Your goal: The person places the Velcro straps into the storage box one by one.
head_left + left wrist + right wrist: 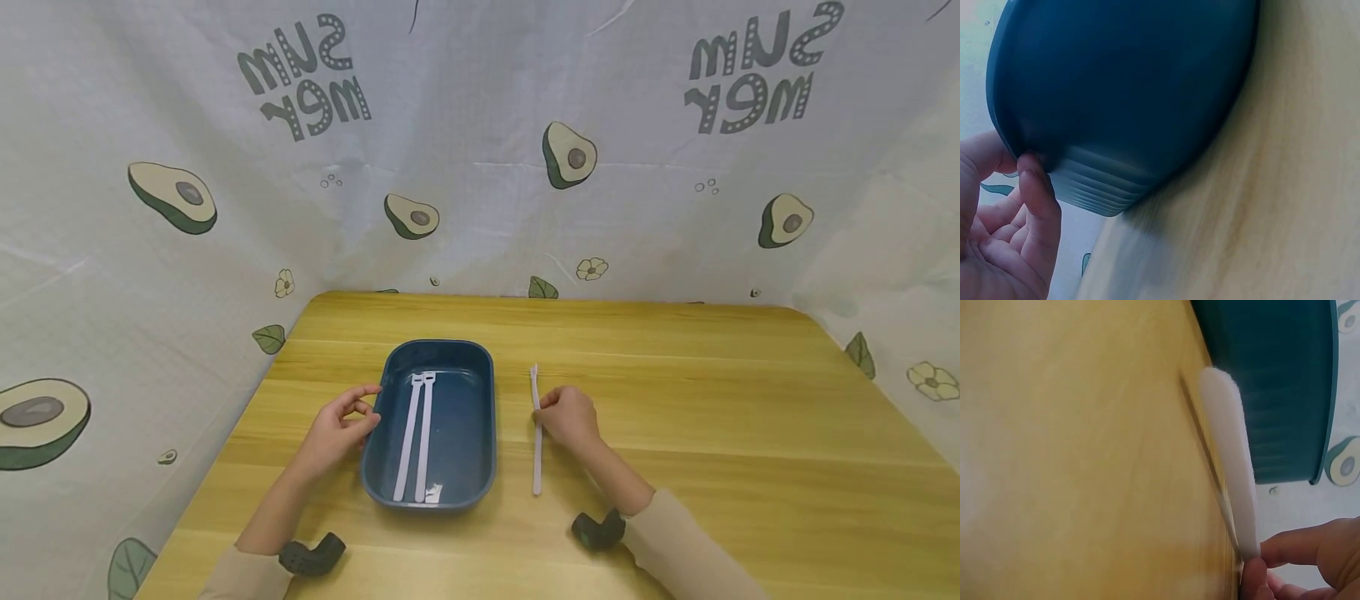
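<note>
A dark blue tray with rounded corners and raised walls stands on the table, left of centre. Two white hook-and-loop cable ties lie side by side in its left half, slotted heads toward the far end. At the tray's left rim, my left hand pinches the edge between thumb and finger; the left wrist view shows the grip beside the ridged wall. To the right of the tray, my right hand pinches a third white cable tie near its middle. Its rounded tail points toward me, close over the tabletop.
The yellow wood-grain table extends well to the right of the hands. A white curtain printed with avocados hangs behind it and along both sides. Dark angled devices sit at both wrists, by the beige sleeves.
</note>
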`<state>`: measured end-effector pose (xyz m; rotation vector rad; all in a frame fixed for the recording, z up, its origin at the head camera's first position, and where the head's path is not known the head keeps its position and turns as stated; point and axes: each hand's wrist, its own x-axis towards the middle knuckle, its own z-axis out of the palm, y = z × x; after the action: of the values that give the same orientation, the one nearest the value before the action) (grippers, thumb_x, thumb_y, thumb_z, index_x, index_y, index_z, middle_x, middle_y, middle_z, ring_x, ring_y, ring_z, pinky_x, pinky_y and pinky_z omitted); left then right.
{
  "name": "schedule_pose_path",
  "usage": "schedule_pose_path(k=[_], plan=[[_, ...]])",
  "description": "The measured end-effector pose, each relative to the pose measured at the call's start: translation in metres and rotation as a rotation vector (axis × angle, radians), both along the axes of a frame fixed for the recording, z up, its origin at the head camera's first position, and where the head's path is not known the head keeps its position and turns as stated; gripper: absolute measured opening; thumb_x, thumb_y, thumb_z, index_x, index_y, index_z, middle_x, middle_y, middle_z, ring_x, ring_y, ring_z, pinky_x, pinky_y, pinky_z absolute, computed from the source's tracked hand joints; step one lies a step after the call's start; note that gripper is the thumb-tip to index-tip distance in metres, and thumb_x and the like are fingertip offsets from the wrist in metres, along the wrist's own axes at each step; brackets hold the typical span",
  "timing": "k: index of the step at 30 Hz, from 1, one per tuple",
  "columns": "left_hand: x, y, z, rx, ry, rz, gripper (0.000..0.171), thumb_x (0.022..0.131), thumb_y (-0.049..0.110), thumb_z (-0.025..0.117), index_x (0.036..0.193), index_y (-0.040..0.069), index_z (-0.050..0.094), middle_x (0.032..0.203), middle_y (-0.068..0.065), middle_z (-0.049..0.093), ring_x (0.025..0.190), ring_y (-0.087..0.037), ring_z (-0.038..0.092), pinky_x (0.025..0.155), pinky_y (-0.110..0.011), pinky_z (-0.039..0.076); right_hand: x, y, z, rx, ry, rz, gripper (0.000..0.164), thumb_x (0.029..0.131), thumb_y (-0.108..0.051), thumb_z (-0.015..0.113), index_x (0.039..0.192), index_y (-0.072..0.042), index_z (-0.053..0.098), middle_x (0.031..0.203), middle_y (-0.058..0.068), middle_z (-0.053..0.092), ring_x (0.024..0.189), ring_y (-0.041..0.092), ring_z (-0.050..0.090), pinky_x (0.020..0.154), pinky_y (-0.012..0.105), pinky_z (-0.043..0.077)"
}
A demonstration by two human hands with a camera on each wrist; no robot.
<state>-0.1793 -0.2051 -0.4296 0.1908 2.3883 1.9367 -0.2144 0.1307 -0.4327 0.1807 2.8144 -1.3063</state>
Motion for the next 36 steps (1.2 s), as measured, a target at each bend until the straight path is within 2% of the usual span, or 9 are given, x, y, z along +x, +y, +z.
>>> schedule_pose_path(k=[6,14,26,36], plan=[[0.0,0.001,0.0,-0.004,0.003,0.006,0.041,0.087,0.002,0.06,0.126,-0.002,0.048,0.086,-0.015,0.049,0.046,-0.015,0.048,0.05,-0.023,0.046,0.001,0.002,0.0,-0.073,-0.001,0.008,0.007,0.076,-0.002,0.068,0.078,0.003,0.063,0.069,0.008,0.061,0.057,0.014,0.056,0.05,0.025,0.047],[0.001,0.001,-0.001,-0.014,-0.002,0.012,0.041,0.087,0.004,0.061,0.125,-0.001,0.049,0.087,-0.015,0.05,0.047,-0.015,0.047,0.05,-0.024,0.046,0.0,0.005,0.001,-0.303,-0.068,-0.025,0.011,0.08,0.0,0.065,0.088,0.008,0.061,0.078,0.014,0.061,0.058,0.015,0.06,0.057,0.027,0.052],[0.0,0.0,-0.001,-0.006,0.009,0.005,0.041,0.087,0.003,0.06,0.126,-0.001,0.049,0.086,-0.014,0.049,0.046,-0.015,0.047,0.049,-0.023,0.045,0.002,0.009,0.008,-0.377,-0.083,-0.032,0.019,0.083,-0.005,0.064,0.097,0.006,0.059,0.086,0.014,0.061,0.062,0.017,0.06,0.06,0.029,0.052],[0.0,0.0,-0.002,-0.013,0.008,0.006,0.041,0.087,0.004,0.061,0.126,0.0,0.049,0.086,-0.013,0.05,0.047,-0.014,0.048,0.05,-0.023,0.045,0.001,0.01,0.019,-0.454,-0.091,-0.075,0.021,0.086,-0.009,0.063,0.1,0.007,0.061,0.084,0.013,0.063,0.062,0.016,0.062,0.062,0.03,0.052]])
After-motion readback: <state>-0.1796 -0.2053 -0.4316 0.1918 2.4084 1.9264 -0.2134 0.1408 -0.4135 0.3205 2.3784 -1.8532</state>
